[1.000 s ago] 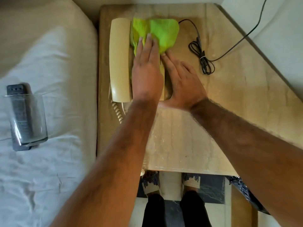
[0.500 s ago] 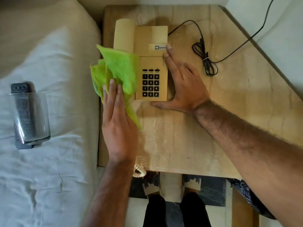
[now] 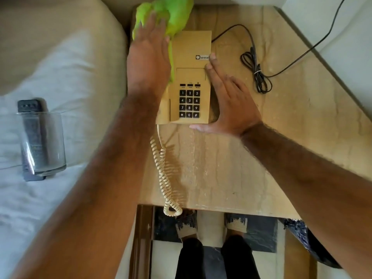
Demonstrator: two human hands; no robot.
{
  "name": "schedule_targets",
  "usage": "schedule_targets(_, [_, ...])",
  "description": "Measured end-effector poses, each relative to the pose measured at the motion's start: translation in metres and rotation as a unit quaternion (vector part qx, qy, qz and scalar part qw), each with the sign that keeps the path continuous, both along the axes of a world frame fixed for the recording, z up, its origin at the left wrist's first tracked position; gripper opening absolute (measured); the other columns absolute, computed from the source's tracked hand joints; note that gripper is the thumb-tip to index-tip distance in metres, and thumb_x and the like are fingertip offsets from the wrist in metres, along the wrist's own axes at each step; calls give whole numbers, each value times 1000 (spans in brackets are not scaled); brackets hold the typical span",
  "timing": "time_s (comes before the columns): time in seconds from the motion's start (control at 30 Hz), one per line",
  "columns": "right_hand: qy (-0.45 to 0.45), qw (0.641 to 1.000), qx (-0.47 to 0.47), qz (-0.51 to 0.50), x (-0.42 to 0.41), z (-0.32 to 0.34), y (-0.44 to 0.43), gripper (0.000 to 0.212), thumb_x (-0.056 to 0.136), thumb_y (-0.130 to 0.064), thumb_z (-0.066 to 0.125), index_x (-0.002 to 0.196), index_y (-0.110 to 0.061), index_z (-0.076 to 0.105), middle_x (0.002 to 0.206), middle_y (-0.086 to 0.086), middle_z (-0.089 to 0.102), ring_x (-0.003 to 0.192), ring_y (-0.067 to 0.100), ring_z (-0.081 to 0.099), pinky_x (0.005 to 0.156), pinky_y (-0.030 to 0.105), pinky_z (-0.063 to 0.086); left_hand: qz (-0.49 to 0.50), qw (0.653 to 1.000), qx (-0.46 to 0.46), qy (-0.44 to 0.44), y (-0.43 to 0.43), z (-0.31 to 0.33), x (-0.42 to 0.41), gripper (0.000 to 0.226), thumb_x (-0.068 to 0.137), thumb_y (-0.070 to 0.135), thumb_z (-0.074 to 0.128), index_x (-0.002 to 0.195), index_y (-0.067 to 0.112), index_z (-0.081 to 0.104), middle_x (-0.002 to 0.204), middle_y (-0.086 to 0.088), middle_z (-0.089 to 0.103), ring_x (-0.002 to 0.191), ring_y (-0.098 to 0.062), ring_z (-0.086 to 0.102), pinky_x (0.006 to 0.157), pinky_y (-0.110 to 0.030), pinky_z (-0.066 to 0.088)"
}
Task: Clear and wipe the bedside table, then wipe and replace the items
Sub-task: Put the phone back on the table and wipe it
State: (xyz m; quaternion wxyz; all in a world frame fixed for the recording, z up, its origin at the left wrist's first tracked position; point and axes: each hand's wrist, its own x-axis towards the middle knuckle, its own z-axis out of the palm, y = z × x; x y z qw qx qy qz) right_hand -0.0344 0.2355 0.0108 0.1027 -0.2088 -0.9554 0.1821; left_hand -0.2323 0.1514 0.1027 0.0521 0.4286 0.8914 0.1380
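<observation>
A beige push-button telephone [image 3: 190,77] sits at the back left of the marble bedside table [image 3: 281,137]. My left hand [image 3: 149,57] lies flat over the handset side and presses a green cloth [image 3: 167,15] onto the phone's far left end. The handset is hidden under that hand and the cloth. My right hand [image 3: 227,99] rests flat against the phone's right edge, its thumb along the front edge, fingers spread. The coiled cord [image 3: 165,174] trails off the table's front edge.
A black line cord [image 3: 257,75], bundled with a tie, runs off to the back right. On the bed [image 3: 60,77] at the left a clear glass [image 3: 41,143] lies over a dark remote [image 3: 30,106]. My feet [image 3: 211,228] show below the table edge.
My left hand has swept the green cloth from the phone's near left side up to its far end. The right hand has stayed against the phone's right edge.
</observation>
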Motion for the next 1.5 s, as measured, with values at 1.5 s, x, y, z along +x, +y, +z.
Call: schedule_targets(1.5, [4, 1000, -24, -1, 2, 6, 0, 143, 69, -96, 64, 168, -4, 18, 178, 14, 14, 158, 19, 37, 126, 42, 30, 140, 970, 192, -53, -132, -13, 145, 33, 108, -1, 51, 139, -6, 62, 152, -16, 56, 149, -39, 47, 125, -43, 38])
